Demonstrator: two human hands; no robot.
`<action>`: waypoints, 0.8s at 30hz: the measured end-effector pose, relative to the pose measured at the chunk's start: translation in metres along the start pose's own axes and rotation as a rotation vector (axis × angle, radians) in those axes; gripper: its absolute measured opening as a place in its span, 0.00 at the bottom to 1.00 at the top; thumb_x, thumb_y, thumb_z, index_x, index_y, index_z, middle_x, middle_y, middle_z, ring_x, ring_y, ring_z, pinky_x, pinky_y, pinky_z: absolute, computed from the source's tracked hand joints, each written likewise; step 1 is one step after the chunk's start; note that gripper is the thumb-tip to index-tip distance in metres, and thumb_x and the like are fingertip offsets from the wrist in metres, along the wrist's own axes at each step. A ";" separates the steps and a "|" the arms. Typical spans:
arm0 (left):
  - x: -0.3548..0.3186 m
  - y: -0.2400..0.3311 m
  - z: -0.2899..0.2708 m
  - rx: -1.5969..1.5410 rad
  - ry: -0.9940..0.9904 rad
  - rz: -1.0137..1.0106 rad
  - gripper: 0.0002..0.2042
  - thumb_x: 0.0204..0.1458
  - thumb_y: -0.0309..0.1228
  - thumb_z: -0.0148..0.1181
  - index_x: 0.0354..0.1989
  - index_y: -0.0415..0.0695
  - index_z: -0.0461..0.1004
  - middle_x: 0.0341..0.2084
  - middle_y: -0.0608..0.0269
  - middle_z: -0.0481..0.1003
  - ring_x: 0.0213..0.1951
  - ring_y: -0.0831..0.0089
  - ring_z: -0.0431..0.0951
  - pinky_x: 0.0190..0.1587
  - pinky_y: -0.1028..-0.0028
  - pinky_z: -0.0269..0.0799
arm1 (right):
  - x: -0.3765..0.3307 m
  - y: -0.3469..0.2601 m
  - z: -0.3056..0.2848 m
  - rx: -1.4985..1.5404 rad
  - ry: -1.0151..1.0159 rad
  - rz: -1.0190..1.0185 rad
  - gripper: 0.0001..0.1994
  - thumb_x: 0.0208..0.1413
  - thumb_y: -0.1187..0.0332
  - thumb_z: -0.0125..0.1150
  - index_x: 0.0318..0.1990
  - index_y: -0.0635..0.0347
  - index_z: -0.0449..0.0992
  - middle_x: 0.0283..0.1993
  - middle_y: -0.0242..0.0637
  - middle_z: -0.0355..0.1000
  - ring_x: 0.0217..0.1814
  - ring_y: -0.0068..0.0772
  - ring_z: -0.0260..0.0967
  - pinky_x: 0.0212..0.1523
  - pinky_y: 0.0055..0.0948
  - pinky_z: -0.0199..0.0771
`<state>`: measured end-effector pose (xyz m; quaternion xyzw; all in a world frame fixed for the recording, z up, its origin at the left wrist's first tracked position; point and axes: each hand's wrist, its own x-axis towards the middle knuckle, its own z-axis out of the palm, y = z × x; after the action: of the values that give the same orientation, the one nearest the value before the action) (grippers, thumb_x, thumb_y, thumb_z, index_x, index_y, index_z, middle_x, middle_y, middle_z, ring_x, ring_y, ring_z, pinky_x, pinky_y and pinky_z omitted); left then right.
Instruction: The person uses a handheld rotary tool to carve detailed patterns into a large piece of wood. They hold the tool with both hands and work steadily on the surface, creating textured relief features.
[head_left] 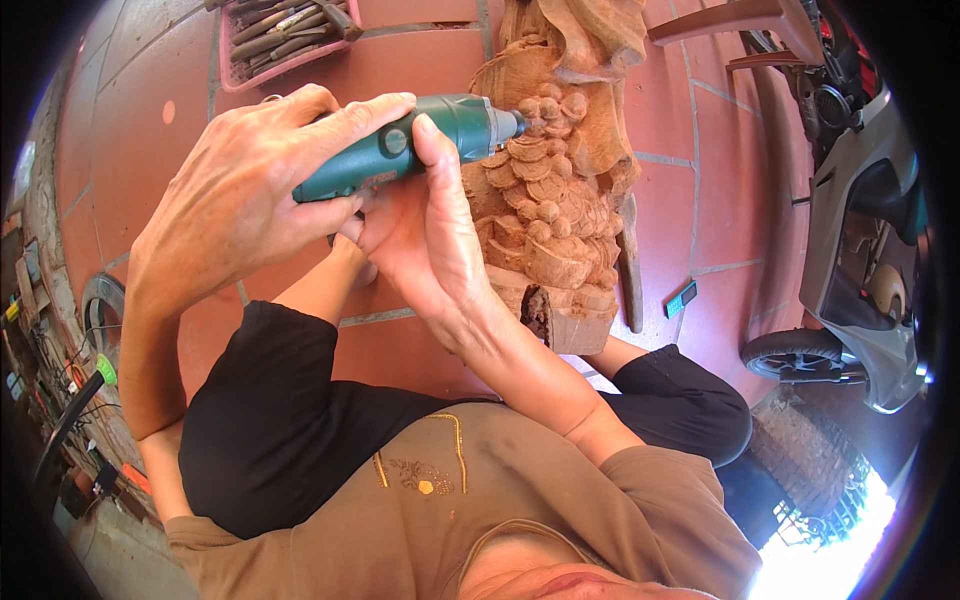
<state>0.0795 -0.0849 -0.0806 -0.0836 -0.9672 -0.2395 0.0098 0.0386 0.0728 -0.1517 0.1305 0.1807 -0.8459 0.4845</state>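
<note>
A green handheld rotary tool (pixel 440 125) lies slantwise in both of my hands, its dark tip at the cluster of carved balls on a brown wood carving (pixel 560 215). Whether the tip touches the wood cannot be told. My left hand (pixel 235 180) wraps the tool's rear from above, with the index finger stretched along its top. From below, my right hand (pixel 425 235) supports the body, its thumb pressed against the near side. The carving stands between my bent legs and shows layered discs, round balls and flowing folds; a dark hollow marks its near end.
Beyond my left hand, a pink basket (pixel 285 77) holds several hand tools (pixel 290 38) with worn handles. A stick (pixel 629 270) lies along the carving's right side, near a teal phone (pixel 681 299) on the red tiles. A grey motorbike (pixel 850 240) stands right; clutter lines the left.
</note>
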 end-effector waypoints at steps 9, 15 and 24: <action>0.004 0.005 -0.009 0.063 -0.032 0.018 0.39 0.32 0.24 0.70 0.62 0.51 0.72 0.34 0.59 0.74 0.37 0.59 0.77 0.41 0.63 0.75 | -0.006 -0.003 0.011 0.027 0.003 -0.018 0.18 0.63 0.47 0.60 0.51 0.46 0.69 0.44 0.24 0.70 0.44 0.19 0.68 0.52 0.33 0.73; 0.003 0.009 -0.012 0.068 -0.052 0.002 0.39 0.33 0.25 0.70 0.62 0.50 0.72 0.34 0.59 0.74 0.36 0.59 0.77 0.40 0.64 0.75 | -0.006 0.000 0.005 0.029 -0.017 -0.003 0.20 0.63 0.47 0.60 0.53 0.49 0.69 0.45 0.26 0.70 0.44 0.20 0.69 0.53 0.33 0.74; 0.005 0.006 -0.010 0.066 -0.032 0.042 0.39 0.32 0.25 0.71 0.62 0.50 0.72 0.33 0.60 0.74 0.35 0.59 0.78 0.39 0.64 0.75 | -0.009 -0.001 0.010 0.016 0.003 -0.024 0.21 0.64 0.47 0.59 0.54 0.50 0.68 0.49 0.28 0.71 0.50 0.22 0.69 0.55 0.35 0.73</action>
<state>0.0755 -0.0834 -0.0687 -0.1076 -0.9726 -0.2061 0.0020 0.0412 0.0759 -0.1394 0.1335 0.1761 -0.8528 0.4731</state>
